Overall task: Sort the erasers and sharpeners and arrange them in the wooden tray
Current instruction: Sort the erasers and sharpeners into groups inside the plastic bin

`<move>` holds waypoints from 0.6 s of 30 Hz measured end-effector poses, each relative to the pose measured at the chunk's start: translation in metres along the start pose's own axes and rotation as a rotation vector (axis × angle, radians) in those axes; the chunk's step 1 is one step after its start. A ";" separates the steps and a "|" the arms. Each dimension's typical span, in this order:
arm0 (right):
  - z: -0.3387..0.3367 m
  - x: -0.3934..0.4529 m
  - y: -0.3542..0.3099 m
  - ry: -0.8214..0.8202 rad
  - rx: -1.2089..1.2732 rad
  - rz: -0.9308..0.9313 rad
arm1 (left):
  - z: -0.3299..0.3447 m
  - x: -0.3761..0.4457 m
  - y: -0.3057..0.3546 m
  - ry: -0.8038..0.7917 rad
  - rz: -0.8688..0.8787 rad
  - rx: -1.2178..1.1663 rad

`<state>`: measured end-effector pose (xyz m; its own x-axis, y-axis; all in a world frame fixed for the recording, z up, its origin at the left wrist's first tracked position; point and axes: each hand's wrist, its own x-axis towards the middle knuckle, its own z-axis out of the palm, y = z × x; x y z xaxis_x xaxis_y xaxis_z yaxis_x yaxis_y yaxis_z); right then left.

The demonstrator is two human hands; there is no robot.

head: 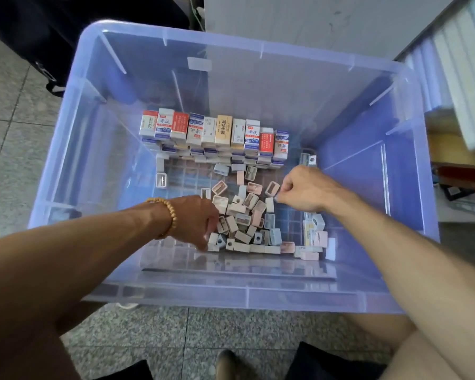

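Observation:
A row of boxed erasers (214, 131) stands stacked along the far side of a big translucent blue bin (66, 149). In the middle of the bin floor lies a loose pile of small pink, white and grey sharpeners (244, 218). My left hand (196, 219), with a bead bracelet on its wrist, reaches into the pile's left edge and curls its fingers round a sharpener there. My right hand (303, 189) hovers over the pile's right side, fingers curled, pinching a small sharpener at its fingertips. No wooden tray shows in this view.
A few single sharpeners (161, 179) lie along the bin's left side, and one sharpener (309, 159) sits at the far right. More small boxes (314, 234) cluster at the near right. The bin stands on a speckled stone floor (176, 333). Stacked books (461, 64) line the right edge.

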<state>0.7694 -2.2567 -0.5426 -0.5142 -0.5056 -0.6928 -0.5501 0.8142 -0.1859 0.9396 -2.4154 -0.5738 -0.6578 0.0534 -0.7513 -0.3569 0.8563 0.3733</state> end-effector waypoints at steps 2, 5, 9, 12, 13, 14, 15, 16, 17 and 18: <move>0.004 -0.005 0.002 -0.027 0.027 -0.045 | 0.002 -0.001 0.004 -0.104 0.009 -0.052; 0.006 -0.016 0.001 -0.122 0.040 -0.126 | -0.002 -0.001 0.009 -0.182 0.018 -0.082; 0.018 -0.022 0.008 -0.252 -0.120 -0.116 | 0.001 0.004 0.012 -0.242 0.034 -0.102; 0.023 -0.019 0.011 -0.295 -0.195 -0.067 | 0.003 0.007 0.011 -0.269 0.014 -0.099; 0.024 -0.018 0.011 -0.316 -0.211 -0.064 | 0.002 0.008 0.010 -0.274 0.010 -0.097; 0.025 -0.016 0.010 -0.345 -0.229 -0.064 | 0.001 0.007 0.010 -0.277 0.009 -0.095; 0.027 -0.014 0.010 -0.376 -0.248 -0.064 | 0.001 0.007 0.009 -0.277 0.012 -0.088; 0.029 -0.013 0.009 -0.403 -0.260 -0.067 | 0.000 0.006 0.009 -0.274 0.016 -0.076; 0.031 -0.011 0.010 -0.425 -0.262 -0.069 | -0.001 0.005 0.010 -0.269 0.018 -0.069; 0.032 -0.010 0.010 -0.437 -0.256 -0.072 | -0.002 0.004 0.010 -0.261 0.018 -0.074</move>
<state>0.7902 -2.2339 -0.5596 -0.1756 -0.3469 -0.9213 -0.7455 0.6580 -0.1057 0.9327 -2.4075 -0.5719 -0.4744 0.2072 -0.8556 -0.4007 0.8145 0.4195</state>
